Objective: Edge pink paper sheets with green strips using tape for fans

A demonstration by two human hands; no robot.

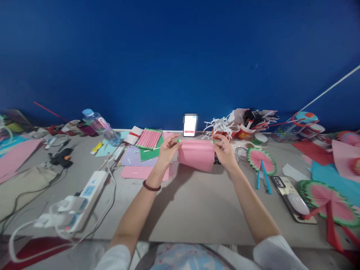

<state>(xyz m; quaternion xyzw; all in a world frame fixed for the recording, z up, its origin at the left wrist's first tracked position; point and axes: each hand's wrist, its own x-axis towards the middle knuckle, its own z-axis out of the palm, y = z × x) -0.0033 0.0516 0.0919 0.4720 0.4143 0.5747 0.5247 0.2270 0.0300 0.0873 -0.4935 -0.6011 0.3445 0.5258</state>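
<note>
A pink paper sheet point(196, 155) with a green top edge is held up above the grey table point(191, 210). My left hand point(167, 150) pinches its upper left corner and my right hand point(226, 150) pinches its upper right corner. Both hands have their fingers closed on the folded top strip. A dark red bead bracelet sits on my left wrist. The lower part of the sheet hangs free between my hands.
Behind the sheet stands a phone point(190, 125). At the left lie a pleated pink paper point(149, 138), a water bottle point(99, 125), a glue gun point(62, 157) and a power strip point(84, 197). Finished paper fans point(261, 159) and a phone case point(292, 198) lie right.
</note>
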